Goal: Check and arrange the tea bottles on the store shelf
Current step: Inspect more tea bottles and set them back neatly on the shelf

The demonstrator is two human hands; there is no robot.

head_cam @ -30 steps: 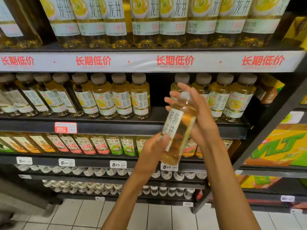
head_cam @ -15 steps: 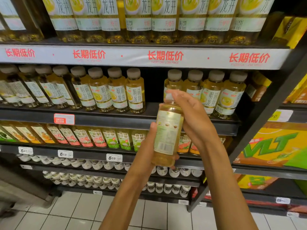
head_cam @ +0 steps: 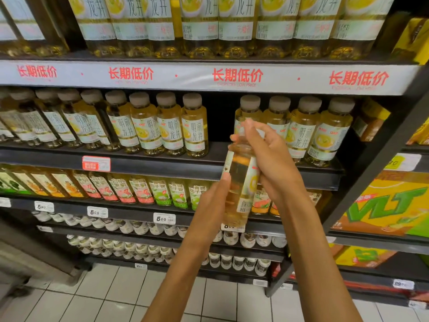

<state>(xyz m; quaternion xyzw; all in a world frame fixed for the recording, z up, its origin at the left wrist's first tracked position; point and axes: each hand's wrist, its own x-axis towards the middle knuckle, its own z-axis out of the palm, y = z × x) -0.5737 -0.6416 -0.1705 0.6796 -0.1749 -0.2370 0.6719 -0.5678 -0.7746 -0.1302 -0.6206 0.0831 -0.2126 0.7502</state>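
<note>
A person holds a tea bottle [head_cam: 240, 182] upright in front of the shelf [head_cam: 162, 162]. The left hand [head_cam: 212, 203] grips its lower half from seven o'clock, thumb against the label. The right hand [head_cam: 271, 159] wraps the neck and cap from two o'clock. Behind, a row of matching bottles [head_cam: 148, 129] stands on the shelf, with a gap at twelve o'clock of the held bottle. A white price strip [head_cam: 236, 76] with red characters runs above, larger bottles [head_cam: 199, 26] over it. At four o'clock stand yellow cartons [head_cam: 385, 205].
</note>
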